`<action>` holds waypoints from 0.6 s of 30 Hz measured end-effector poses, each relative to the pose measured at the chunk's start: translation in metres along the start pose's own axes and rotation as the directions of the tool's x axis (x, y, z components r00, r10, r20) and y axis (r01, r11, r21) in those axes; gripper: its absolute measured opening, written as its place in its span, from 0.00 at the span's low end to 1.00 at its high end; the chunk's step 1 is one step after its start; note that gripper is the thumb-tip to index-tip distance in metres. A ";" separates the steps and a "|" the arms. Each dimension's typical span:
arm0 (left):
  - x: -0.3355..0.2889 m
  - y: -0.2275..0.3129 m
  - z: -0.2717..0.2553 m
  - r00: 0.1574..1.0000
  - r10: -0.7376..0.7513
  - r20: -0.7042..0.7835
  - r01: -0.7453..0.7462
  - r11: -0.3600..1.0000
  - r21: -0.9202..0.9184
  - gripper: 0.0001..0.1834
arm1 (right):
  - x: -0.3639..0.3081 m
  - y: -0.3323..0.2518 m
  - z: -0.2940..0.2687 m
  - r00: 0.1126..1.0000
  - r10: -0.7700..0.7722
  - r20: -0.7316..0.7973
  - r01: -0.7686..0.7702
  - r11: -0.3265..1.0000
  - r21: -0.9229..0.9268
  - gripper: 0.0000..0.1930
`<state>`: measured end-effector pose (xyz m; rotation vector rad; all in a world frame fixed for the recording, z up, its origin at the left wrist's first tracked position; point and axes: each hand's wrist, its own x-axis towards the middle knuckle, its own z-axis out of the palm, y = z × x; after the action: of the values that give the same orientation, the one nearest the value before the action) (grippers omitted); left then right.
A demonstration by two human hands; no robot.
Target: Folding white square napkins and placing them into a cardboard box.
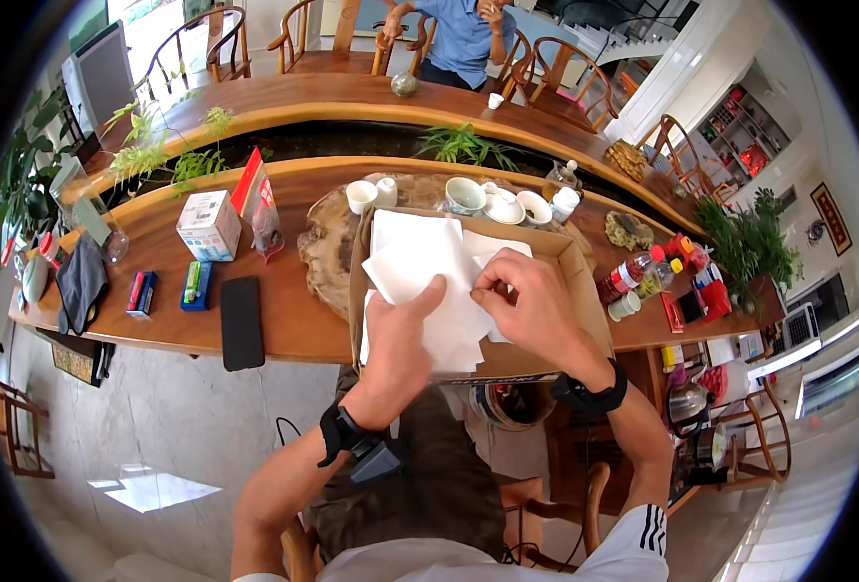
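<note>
Along the wooden bench [299,335], a cardboard box [522,361] is standing before us. Our left hand [396,335] is grasping white paper sheets [415,267] over this box; our right hand [531,301] is bending its fingers at their right edge, whether pinching we cannot tell.

Print shows on several things, mostly too small or blurred to read. The upright white box [208,227] carries blue and dark printing; the small blue-and-green pack [197,286] and the blue-and-red pack [142,293] bear markings. Dark print runs along the near edge of the cardboard box [585,301]. The framed plaque [831,219] on the wall has light marks on dark red.
</note>
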<state>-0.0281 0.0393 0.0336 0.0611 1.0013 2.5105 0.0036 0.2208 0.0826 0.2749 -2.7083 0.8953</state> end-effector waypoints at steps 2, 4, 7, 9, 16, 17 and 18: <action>0.001 0.000 0.002 0.999 -0.036 -0.011 0.035 0.998 -0.048 0.19 | -0.004 -0.001 -0.008 1.000 0.009 -0.017 -0.009 0.999 0.033 0.08; -0.001 0.001 0.007 1.000 -0.027 0.000 0.027 0.996 -0.085 0.19 | -0.004 0.001 -0.013 0.999 0.022 -0.040 -0.020 0.998 0.065 0.12; -0.004 0.002 0.011 0.998 -0.053 0.039 0.057 0.993 -0.103 0.18 | 0.001 0.016 -0.018 0.969 0.013 -0.246 0.046 0.971 0.233 0.23; -0.004 0.001 0.010 0.994 -0.088 0.066 0.094 0.992 -0.089 0.18 | 0.003 0.030 -0.020 0.976 0.204 0.076 -0.210 0.790 0.575 0.32; -0.001 -0.010 0.004 0.993 -0.088 0.082 0.094 0.993 -0.065 0.18 | -0.010 0.014 -0.025 0.915 0.333 0.225 -0.402 0.748 0.527 0.16; -0.002 -0.010 0.005 0.992 -0.100 0.080 0.106 0.992 -0.069 0.18 | -0.010 0.011 -0.023 0.935 0.330 0.129 -0.350 0.805 0.479 0.13; -0.002 -0.010 0.005 0.992 -0.096 0.078 0.102 0.992 -0.072 0.18 | -0.011 0.009 -0.022 0.948 0.316 0.033 -0.300 0.855 0.423 0.11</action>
<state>-0.0216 0.0484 0.0310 0.0790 0.8570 2.4347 0.0160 0.2416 0.0911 -0.1018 -2.5341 1.5682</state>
